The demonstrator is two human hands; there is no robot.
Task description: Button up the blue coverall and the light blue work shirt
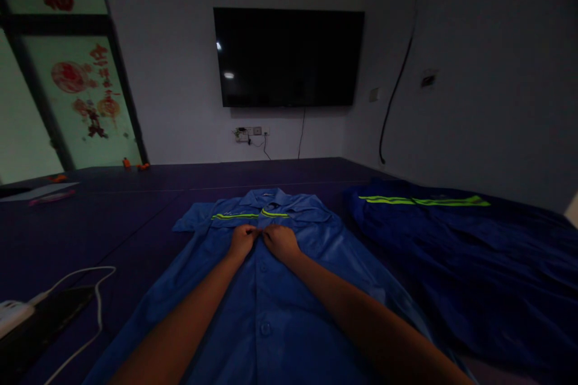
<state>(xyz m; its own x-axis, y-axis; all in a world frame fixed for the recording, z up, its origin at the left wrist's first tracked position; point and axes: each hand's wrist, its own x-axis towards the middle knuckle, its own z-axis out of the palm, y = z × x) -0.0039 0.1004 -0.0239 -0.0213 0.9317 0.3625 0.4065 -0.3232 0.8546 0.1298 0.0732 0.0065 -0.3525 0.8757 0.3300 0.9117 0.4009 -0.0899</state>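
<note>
A blue collared shirt [226,325] with yellow-green stripes across the chest lies spread out in front of me, its collar [266,195] at the far end. My left hand [244,242] and my right hand [280,240] meet at the front placket, just below the stripes. The fingers of both are pinched on the shirt's edge there; my hands hide the exact spot. Nearer to me, a button [265,329] shows on the placket, with another one [263,267] closer to my hands.
To the right lies a darker blue garment [487,252] with yellow-green stripes. A white cable [100,307] runs from a white power strip [15,316] beside a dark flat object [54,325] at left. A television [289,57] hangs on the far wall.
</note>
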